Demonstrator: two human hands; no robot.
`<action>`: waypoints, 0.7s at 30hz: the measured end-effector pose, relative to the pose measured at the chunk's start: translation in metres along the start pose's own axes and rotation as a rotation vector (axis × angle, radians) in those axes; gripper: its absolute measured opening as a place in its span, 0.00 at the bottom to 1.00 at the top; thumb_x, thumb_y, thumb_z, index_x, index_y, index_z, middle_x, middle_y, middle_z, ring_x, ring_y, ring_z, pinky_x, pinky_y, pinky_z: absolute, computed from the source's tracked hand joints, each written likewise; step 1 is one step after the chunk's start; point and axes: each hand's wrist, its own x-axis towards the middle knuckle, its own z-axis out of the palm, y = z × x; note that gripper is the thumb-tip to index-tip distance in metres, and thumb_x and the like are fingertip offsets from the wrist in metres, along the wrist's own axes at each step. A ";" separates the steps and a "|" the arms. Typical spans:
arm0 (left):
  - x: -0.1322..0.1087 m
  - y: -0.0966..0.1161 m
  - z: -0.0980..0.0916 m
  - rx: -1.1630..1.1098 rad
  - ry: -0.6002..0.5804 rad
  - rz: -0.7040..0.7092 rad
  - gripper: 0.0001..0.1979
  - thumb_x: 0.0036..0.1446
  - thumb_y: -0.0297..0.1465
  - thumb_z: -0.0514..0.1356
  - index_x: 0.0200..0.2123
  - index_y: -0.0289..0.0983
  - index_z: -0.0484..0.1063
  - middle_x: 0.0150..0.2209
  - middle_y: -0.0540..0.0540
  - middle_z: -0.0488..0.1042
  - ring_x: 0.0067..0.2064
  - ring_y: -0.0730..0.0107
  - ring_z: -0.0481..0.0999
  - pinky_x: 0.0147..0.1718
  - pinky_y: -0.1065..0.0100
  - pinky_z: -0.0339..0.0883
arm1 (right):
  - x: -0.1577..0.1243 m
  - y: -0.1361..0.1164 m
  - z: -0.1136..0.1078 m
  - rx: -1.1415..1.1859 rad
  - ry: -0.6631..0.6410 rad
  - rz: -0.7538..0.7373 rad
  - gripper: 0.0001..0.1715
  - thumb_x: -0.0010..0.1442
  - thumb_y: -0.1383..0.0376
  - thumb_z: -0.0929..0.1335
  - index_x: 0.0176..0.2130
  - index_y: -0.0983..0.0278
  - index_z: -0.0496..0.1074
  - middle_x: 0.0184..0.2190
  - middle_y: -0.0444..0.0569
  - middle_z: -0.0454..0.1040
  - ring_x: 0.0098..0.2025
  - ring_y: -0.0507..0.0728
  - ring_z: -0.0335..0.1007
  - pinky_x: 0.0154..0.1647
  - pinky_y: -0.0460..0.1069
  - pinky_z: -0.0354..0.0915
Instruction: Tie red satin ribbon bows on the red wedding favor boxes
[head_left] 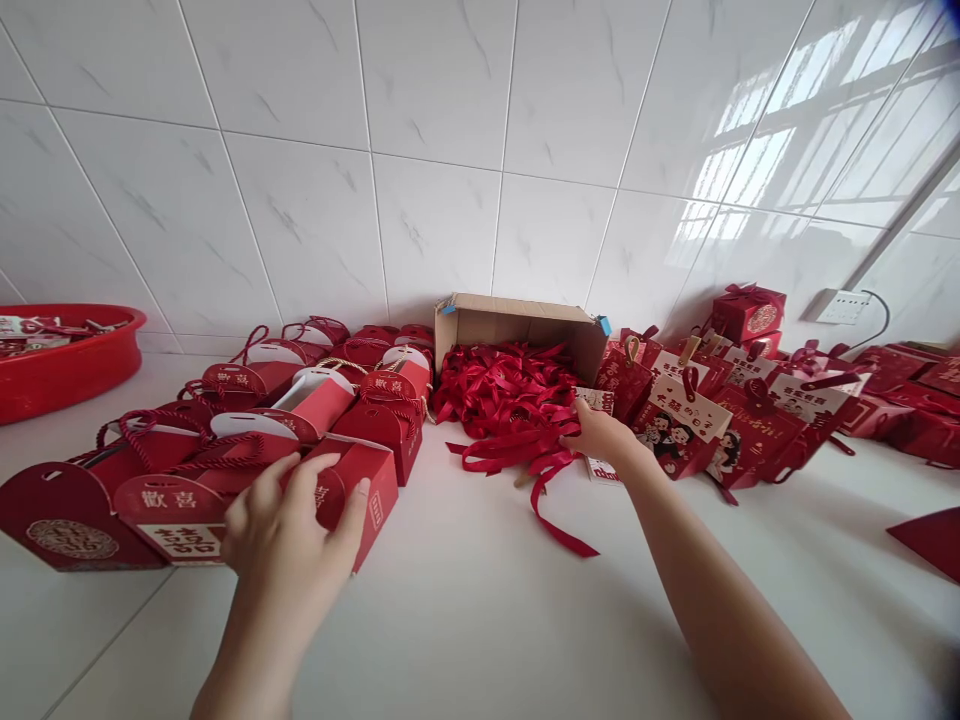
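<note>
My left hand [289,530] is spread over the front of a red gift box [360,490] at the near right corner of a group of such boxes. Its fingers and thumb are apart, close to the box or touching it. More red boxes [169,505] with twisted cord handles stand around it. Farther right, my right hand [600,435] is at the edge of a heap of red ribbons [517,390], which spills from a cardboard box [517,310] lying on its side. A white and red packet [600,470] shows behind that hand. Its fingertips are mostly hidden.
At far left stands a red basin [67,375] holding small packets. Several red bags [682,425] with printed cards are grouped on the right, with more red boxes [750,315] behind. A tiled wall [435,220] with a socket [841,306] closes off the white tabletop [487,620].
</note>
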 end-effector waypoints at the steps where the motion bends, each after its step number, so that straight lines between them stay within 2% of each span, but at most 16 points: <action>1: 0.000 -0.001 0.001 0.017 -0.020 -0.003 0.16 0.59 0.41 0.53 0.47 0.40 0.66 0.53 0.32 0.64 0.55 0.32 0.61 0.44 0.35 0.60 | -0.001 -0.002 -0.001 0.006 0.005 -0.026 0.33 0.57 0.58 0.66 0.59 0.63 0.58 0.47 0.59 0.73 0.45 0.66 0.71 0.37 0.53 0.64; 5: -0.002 0.003 -0.005 0.049 -0.089 -0.020 0.12 0.60 0.38 0.49 0.39 0.39 0.68 0.47 0.32 0.69 0.50 0.31 0.66 0.38 0.34 0.64 | -0.007 -0.010 -0.002 0.037 -0.033 -0.178 0.21 0.54 0.62 0.68 0.49 0.56 0.71 0.43 0.50 0.76 0.42 0.61 0.72 0.34 0.48 0.62; 8: -0.006 0.005 -0.012 -0.024 -0.176 0.071 0.13 0.57 0.38 0.49 0.38 0.39 0.69 0.44 0.34 0.71 0.48 0.37 0.69 0.39 0.38 0.66 | -0.011 -0.016 -0.002 0.054 -0.044 -0.256 0.20 0.52 0.65 0.69 0.46 0.54 0.74 0.41 0.46 0.77 0.39 0.58 0.73 0.32 0.46 0.61; 11: -0.013 0.004 -0.018 -0.117 -0.246 0.209 0.15 0.57 0.38 0.49 0.41 0.39 0.70 0.48 0.36 0.70 0.52 0.43 0.68 0.46 0.41 0.66 | -0.013 -0.019 -0.001 0.051 -0.005 -0.274 0.23 0.52 0.67 0.68 0.48 0.53 0.73 0.42 0.45 0.76 0.40 0.58 0.72 0.31 0.47 0.60; 15: -0.028 0.011 -0.020 -0.170 -0.340 0.384 0.18 0.60 0.37 0.48 0.52 0.44 0.66 0.57 0.41 0.66 0.58 0.48 0.65 0.52 0.45 0.66 | -0.012 -0.020 -0.001 0.050 0.017 -0.270 0.18 0.52 0.67 0.67 0.44 0.55 0.75 0.41 0.47 0.76 0.40 0.59 0.71 0.31 0.47 0.60; 18: -0.036 0.026 -0.019 -0.186 -0.428 0.461 0.21 0.62 0.34 0.47 0.58 0.48 0.60 0.62 0.45 0.60 0.61 0.50 0.63 0.52 0.48 0.68 | -0.013 -0.020 -0.004 0.070 0.013 -0.291 0.19 0.54 0.68 0.66 0.46 0.57 0.73 0.41 0.48 0.76 0.39 0.58 0.71 0.33 0.47 0.61; 21: -0.038 0.047 -0.015 -0.236 -0.486 0.487 0.22 0.61 0.31 0.47 0.59 0.46 0.59 0.62 0.44 0.59 0.62 0.51 0.61 0.54 0.50 0.67 | -0.019 -0.022 -0.009 0.106 -0.051 -0.378 0.19 0.54 0.69 0.66 0.47 0.57 0.72 0.39 0.47 0.76 0.36 0.55 0.71 0.32 0.45 0.61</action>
